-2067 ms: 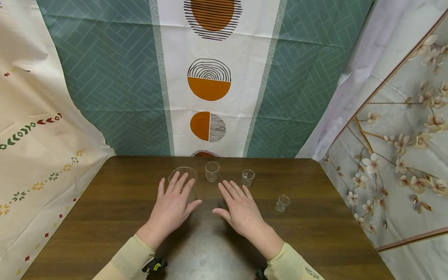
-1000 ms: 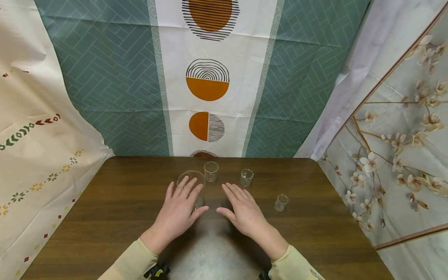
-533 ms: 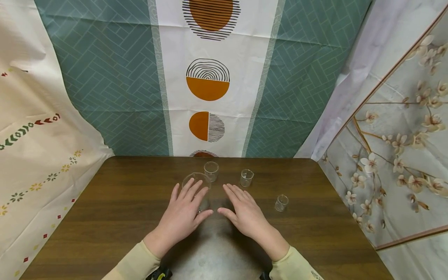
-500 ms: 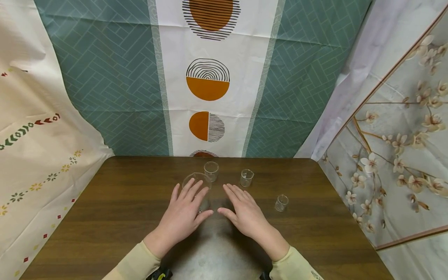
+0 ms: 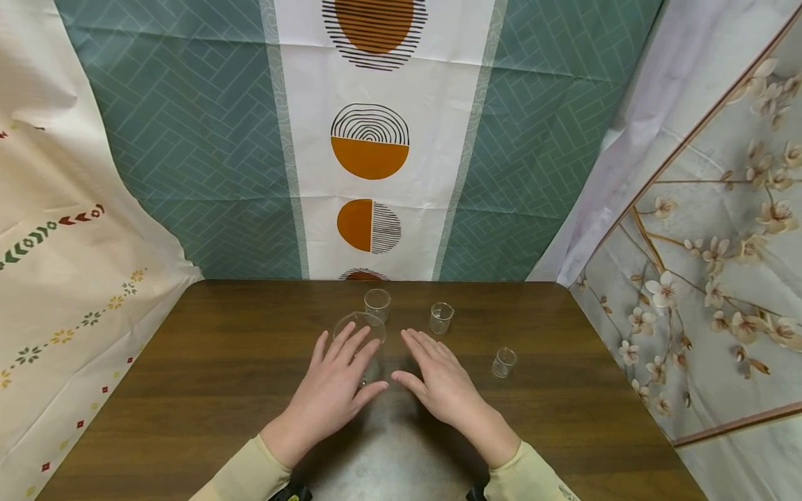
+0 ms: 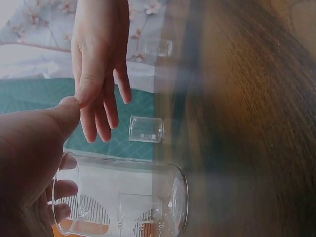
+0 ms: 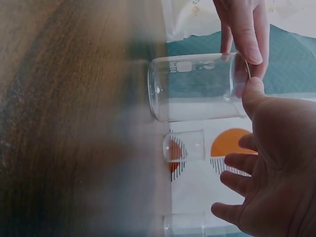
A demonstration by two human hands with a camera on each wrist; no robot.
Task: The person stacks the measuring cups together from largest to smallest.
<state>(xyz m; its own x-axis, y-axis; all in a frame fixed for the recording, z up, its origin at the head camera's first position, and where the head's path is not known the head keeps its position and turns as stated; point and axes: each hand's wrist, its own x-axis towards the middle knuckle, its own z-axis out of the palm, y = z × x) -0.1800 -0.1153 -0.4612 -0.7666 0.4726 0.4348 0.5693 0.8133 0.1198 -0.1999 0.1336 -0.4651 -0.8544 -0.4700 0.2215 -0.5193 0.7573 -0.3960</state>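
We are holding both hands out over the counter (image 5: 219, 376): the left hand (image 5: 335, 383) with fingers spread, the right hand (image 5: 441, 386) with fingers nearly straight and thumb apart, neither gripping anything. At the left fingers, the large beaker (image 7: 197, 89) is standing upright; how firmly they are touching its rim, we cannot tell. If we are pushing that high, we are risking a tip, since the base could be catching on the wood. The smallest beaker (image 5: 504, 363) is standing well apart at the right, endangered only by an outward sweep. Beyond the right fingertips, the spouted beaker (image 5: 441, 318) is inviting a knock from overreaching. Farthest, the medium beaker (image 5: 378, 305) is standing just behind the large one, so a forward shove is risking chipped glass.
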